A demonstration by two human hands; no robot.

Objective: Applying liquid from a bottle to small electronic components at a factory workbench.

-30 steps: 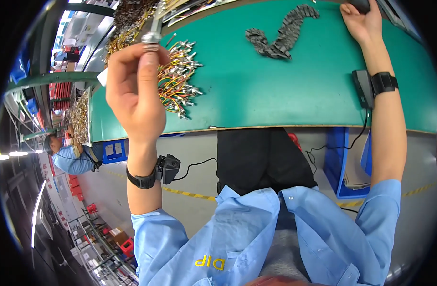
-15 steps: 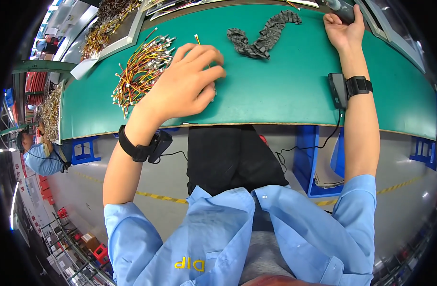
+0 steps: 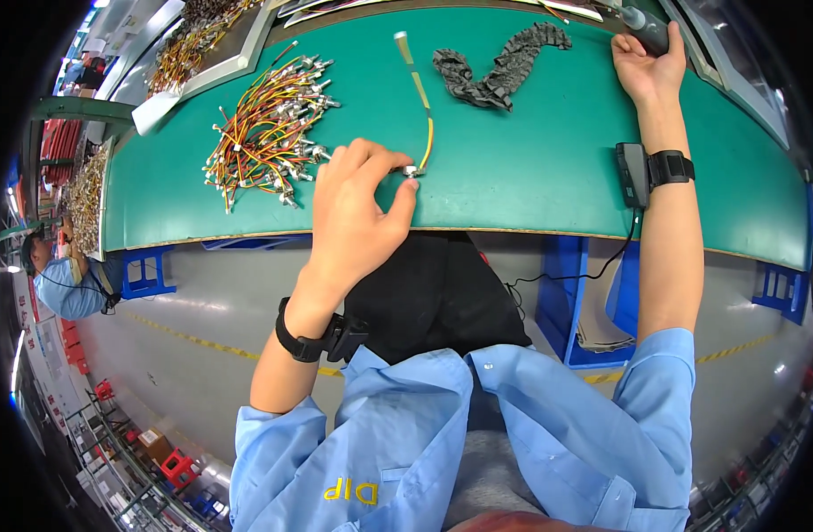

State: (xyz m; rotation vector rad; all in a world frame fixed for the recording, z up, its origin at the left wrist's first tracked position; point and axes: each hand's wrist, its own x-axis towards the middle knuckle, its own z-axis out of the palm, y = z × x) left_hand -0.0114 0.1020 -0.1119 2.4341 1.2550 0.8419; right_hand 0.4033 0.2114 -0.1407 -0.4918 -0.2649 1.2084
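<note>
Pinching the metal end of a single yellow wire lead (image 3: 421,120) between thumb and fingertips of the left hand (image 3: 357,208), close to the near edge of the green bench mat (image 3: 548,168); lead stretched away across the mat, far end lying flat and free. Right hand (image 3: 648,64) reaching to the far right corner, fingers curled around a dark cylindrical tool (image 3: 644,27), grip looking closed though partly hidden at the frame's rim. Heaped just left of the pinching hand: a bundle of red and yellow wires (image 3: 264,129) with metal terminals. Lying beyond: a dark grey ribbed strip (image 3: 499,66).

Risks, as a judgement: pinch sitting on a small terminal, so likely to slip and drop over the near edge; free end possibly snagging on the ribbed strip if dragged; bundle near enough to get tangled or swept by the wrist.
</note>
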